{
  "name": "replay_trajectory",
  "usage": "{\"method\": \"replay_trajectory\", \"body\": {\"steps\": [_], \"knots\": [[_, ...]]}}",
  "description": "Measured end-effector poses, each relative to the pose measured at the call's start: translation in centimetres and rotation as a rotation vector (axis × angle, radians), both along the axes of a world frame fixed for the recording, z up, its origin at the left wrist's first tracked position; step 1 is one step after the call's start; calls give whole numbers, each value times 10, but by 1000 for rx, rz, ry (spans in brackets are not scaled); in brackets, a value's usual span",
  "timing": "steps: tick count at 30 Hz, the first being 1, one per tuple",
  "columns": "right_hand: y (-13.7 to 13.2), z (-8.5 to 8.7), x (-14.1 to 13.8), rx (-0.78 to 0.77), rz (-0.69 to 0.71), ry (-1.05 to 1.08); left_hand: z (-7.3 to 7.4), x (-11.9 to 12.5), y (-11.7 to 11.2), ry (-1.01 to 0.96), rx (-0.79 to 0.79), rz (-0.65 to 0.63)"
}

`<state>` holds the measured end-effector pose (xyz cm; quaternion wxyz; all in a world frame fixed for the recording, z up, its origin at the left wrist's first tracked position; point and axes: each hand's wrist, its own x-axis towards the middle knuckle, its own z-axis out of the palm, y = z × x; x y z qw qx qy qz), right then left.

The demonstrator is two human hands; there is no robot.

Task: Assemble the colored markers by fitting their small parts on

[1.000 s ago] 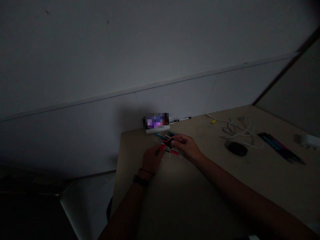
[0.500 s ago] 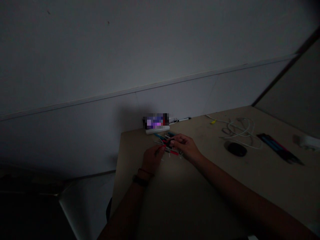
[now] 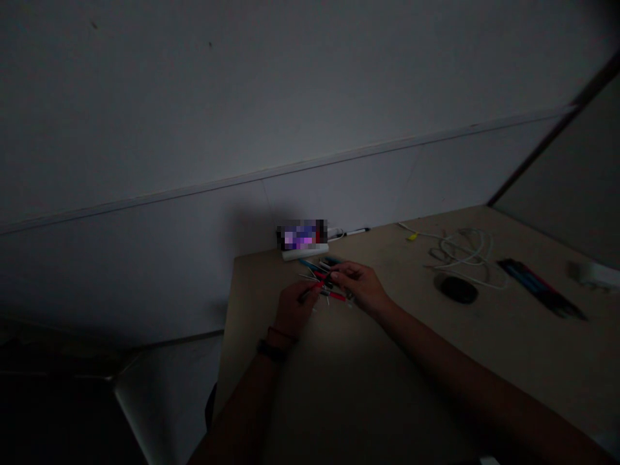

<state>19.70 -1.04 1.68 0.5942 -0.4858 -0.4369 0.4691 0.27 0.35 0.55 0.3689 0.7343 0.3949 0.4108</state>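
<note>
Head view: dim light; a person's two hands meet over the worktop (image 3: 368, 374), near its left edge.
Red pen: it seems to be a slim red-and-black pen or pen part (image 3: 318, 284), tilted between the hands, just above the loose parts.
Left fingers: the left hand (image 3: 293, 307) has thumb and fingers closed on the pen's near end, with no clear gap.
Right fingers: the right hand (image 3: 361, 284) pinches the dark far end between thumb and forefinger; whether that end is a separate piece cannot be told.
Loose parts: red (image 3: 338, 296), blue (image 3: 306, 263) and thin pale pieces lie under and around the fingertips, before the white stand (image 3: 305, 252).
Step in hand: judged to be two-handed fine work on the pen.
Next move: likely calls for a steady left pinch, small right-finger motions and both ends kept in line.
</note>
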Motion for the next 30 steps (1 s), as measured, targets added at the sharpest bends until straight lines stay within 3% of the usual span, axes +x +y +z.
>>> {"method": "replay_trajectory", "body": {"steps": [6,13,21,30], "knots": [[-1,2,-1,20,-40,-27,1,0,-1,-3,14,-5],[-7,7,-4,-47,168,348,1,1,0,-27,-9,40],[-2,-3,-4,-64,81,270,-6,0,2,-50,52,28],[-6,-1,-7,-48,158,325,-1,1,1,-50,71,27]]}}
